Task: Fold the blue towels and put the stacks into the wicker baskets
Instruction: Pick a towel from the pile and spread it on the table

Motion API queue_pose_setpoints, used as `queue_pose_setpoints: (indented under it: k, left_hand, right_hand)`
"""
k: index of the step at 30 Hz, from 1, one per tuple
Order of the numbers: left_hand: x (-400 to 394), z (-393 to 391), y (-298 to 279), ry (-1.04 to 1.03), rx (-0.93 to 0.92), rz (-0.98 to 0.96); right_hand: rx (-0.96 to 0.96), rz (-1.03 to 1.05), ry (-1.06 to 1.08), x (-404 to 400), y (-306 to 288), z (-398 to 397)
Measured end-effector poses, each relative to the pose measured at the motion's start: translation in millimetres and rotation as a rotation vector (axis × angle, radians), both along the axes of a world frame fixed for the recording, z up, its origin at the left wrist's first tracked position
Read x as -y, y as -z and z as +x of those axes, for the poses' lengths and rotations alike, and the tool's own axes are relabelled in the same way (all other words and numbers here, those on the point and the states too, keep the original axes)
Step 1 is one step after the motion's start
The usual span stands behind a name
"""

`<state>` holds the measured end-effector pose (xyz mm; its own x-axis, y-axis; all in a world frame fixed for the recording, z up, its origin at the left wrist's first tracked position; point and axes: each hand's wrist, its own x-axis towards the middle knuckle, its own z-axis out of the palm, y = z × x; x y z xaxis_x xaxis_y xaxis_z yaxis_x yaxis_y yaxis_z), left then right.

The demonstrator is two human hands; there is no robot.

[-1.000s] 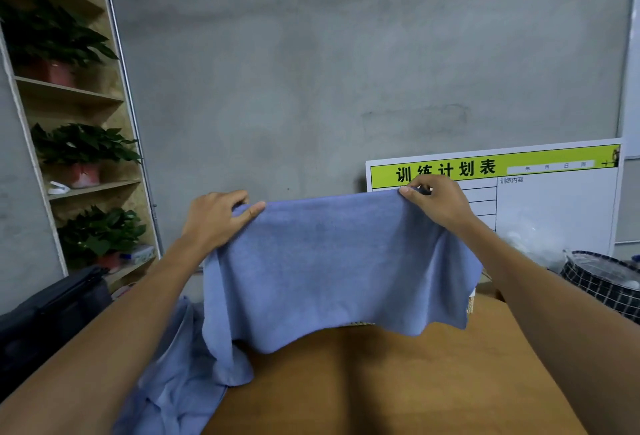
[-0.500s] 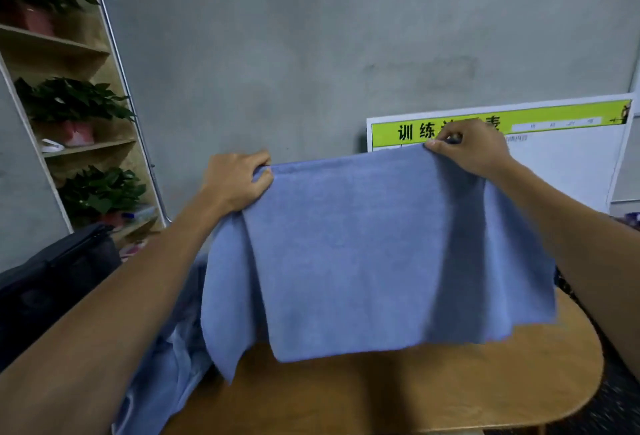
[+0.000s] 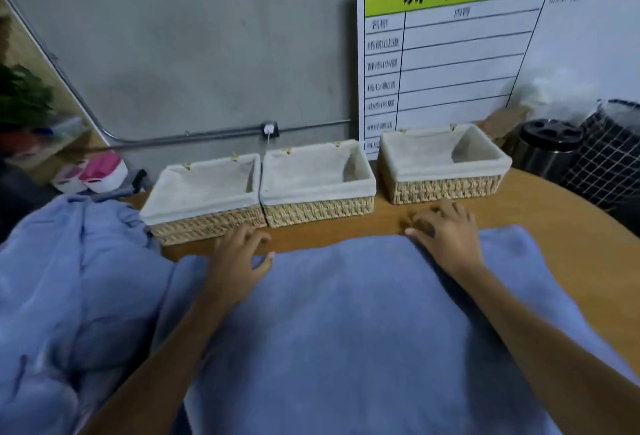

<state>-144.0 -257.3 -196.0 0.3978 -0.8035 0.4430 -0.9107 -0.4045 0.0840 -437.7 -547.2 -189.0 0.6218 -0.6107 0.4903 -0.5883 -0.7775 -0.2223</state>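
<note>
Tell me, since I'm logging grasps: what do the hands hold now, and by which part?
Nothing is clearly gripped. Both the left hand and right hand rest, fingers spread, on the far edge of the flat blue towel.

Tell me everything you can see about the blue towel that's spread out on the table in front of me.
The spread blue towel is plain, soft-looking terry cloth, lying flat and unfolded on the wooden table, its near part running out of view. Its far edge stops short of the wicker baskets. The left hand and right hand rest at that far edge. A heap of blue towels adjoins its left side.
</note>
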Motion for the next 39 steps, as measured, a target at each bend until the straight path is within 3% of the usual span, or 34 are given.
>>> queue_pose_setpoints:
  k: [3,6,9,13,24,30,35,39]
  left_hand:
    - [-5,7,1,0.058,0.064,-0.042]
    - [-9,-1,-4,0.119,0.097,-0.025]
    - [-6,-29,-12,0.068,-0.043,-0.083]
    - [-3,-63,5,0.011,-0.152,0.08]
    - [-9,-78,-3,-0.083,-0.28,0.272]
    - [-7,-79,-2,-0.086,-0.294,0.276]
    - [-11,-78,2,-0.039,-0.207,0.025]
    - [-10,-77,3,-0.024,-0.232,0.113]
  right_hand:
    - [0.008,-0.074,-0.033,1,-5,4]
    - [-0.023,-0.021,-0.049,-7,-8,-4]
    - [-0.12,0.11,-0.08,-15,-3,-18]
    - [-0.227,0.234,-0.152,-18,1,-32]
    - [-0.478,0.327,-0.089,1,-4,-56]
    - [-0.468,0.301,-0.077,4,0,-55]
    - [-0.13,0.06,-0.103,-4,-1,-63]
    - [-0.293,0.125,-0.104,-4,-3,-66]
